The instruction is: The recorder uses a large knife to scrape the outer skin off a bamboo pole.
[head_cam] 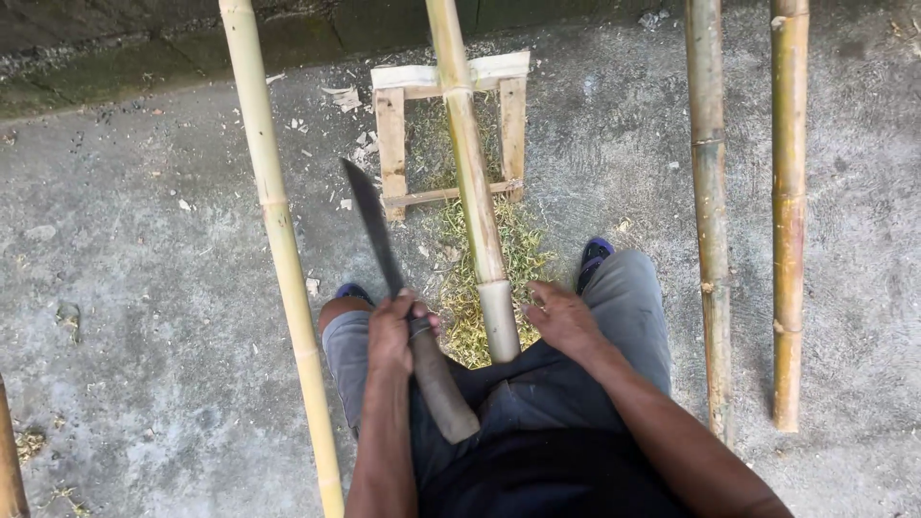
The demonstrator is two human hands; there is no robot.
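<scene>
Bamboo poles: four; the left hand (391, 331) clamps one machete (376, 230), the right hand (561, 317) lies spread beside the middle pole (472, 173).

Concrete floor (144, 288), grey, mottled. Small wooden frame (391, 144) lies on it. Green-yellow shavings (518, 249) heaped just below the frame. One bamboo pole (278, 240) left of the frame; two poles (710, 192) (789, 211) right of it. Pale chips (343, 96) scattered at the frame's left.
</scene>
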